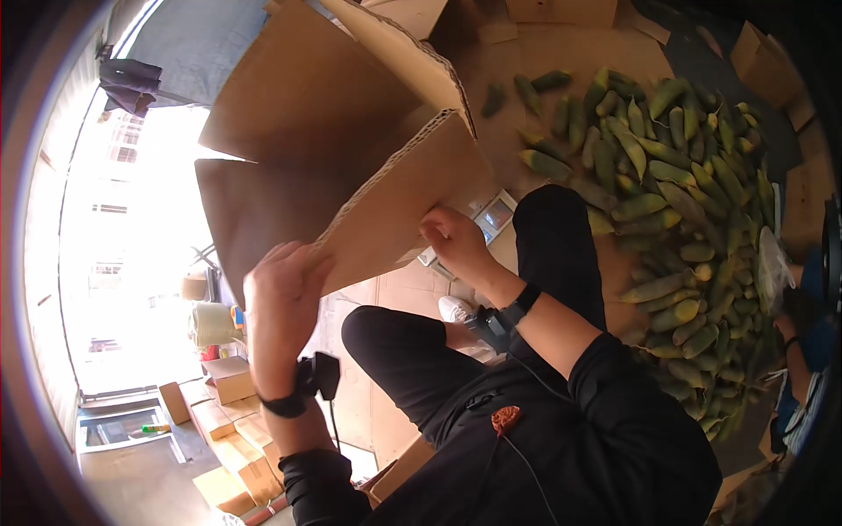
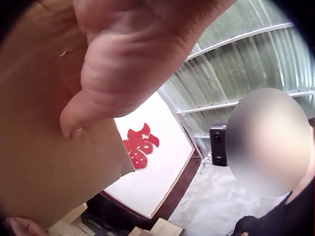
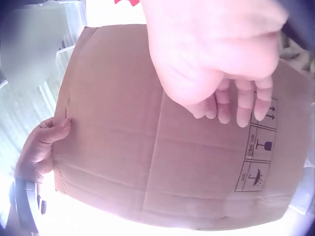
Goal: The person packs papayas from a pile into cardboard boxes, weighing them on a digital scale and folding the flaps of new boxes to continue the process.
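A large brown cardboard box (image 1: 412,197) is held tilted in front of the person, its open side and loose flaps showing in the head view. The left hand (image 1: 285,294) grips the box's edge at the lower left; its thumb (image 3: 58,132) lies on the outer face in the right wrist view. Against that same face, the right hand (image 1: 456,245) has its fingertips at the cardboard, fingers relaxed and bent with nothing in them. Black printed handling symbols (image 3: 257,152) run down the panel below the right fingers.
A wide heap of long green radishes (image 1: 658,206) covers the floor at the right. Another person's arm (image 1: 796,368) reaches in beside the heap, near a clear plastic bag (image 1: 774,270). Several cartons (image 1: 232,451) stand at the lower left.
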`<state>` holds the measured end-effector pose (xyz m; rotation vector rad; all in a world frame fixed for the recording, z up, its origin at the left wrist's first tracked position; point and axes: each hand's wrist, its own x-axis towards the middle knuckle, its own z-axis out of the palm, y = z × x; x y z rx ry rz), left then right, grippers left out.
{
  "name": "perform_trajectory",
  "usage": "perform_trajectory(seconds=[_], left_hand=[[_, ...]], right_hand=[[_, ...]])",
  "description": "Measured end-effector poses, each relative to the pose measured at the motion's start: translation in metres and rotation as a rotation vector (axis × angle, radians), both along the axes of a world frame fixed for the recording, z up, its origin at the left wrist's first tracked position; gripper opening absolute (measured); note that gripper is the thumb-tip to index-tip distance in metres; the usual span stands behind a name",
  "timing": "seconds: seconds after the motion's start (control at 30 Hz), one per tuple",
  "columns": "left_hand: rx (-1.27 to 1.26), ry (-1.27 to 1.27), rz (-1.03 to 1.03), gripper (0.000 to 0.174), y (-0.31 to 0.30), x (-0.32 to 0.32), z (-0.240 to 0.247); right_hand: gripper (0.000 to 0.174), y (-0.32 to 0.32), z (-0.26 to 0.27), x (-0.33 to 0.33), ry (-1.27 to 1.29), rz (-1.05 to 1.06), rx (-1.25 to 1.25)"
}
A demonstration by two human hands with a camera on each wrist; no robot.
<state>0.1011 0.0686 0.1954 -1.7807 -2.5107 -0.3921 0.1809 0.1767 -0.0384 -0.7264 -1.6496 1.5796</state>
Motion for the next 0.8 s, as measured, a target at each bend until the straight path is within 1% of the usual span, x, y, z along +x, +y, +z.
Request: perform_trajectory(seconds=[0.07, 0.2, 0.23, 0.3, 0.37, 0.4, 0.47, 0.67, 0.8], left_hand=[[-0.010, -0.015, -0.038, 0.008, 0.011, -0.005, -0.026], [-0.046, -0.031, -0.048, 0.010, 0.018, -0.015, -0.068], [-0.053, -0.050, -0.038, 0.010, 0.018, -0.017, -0.078], [-0.099, -0.077, -0.002, 0.010, 0.018, -0.022, -0.090], [-0.084, -0.094, -0.016, 0.010, 0.017, -0.028, -0.099], [-0.061, -0.103, -0.024, 0.010, 0.016, -0.032, -0.103], [-0.070, -0.098, -0.014, 0.010, 0.017, -0.038, -0.110], [-0.070, -0.069, -0.018, 0.012, 0.023, -0.048, -0.120], [-0.126, -0.048, 0.004, 0.013, 0.035, -0.054, -0.126]], right_hand=[[0.019, 0.003, -0.034, -0.002, -0.086, 0.066, -0.062], [0.025, 0.002, -0.079, -0.005, -0.091, 0.096, -0.130], [0.026, 0.000, -0.091, -0.007, -0.146, 0.086, -0.137], [0.028, -0.001, -0.094, -0.006, -0.206, 0.069, -0.151], [0.030, -0.001, -0.098, -0.008, -0.283, 0.172, -0.228], [0.030, -0.001, -0.107, -0.013, -0.288, 0.170, -0.232], [0.034, -0.001, -0.118, -0.022, -0.322, 0.155, -0.128], [0.044, -0.002, -0.124, -0.027, -0.260, 0.167, -0.210], [0.046, -0.001, -0.135, -0.031, -0.221, 0.129, -0.187]])
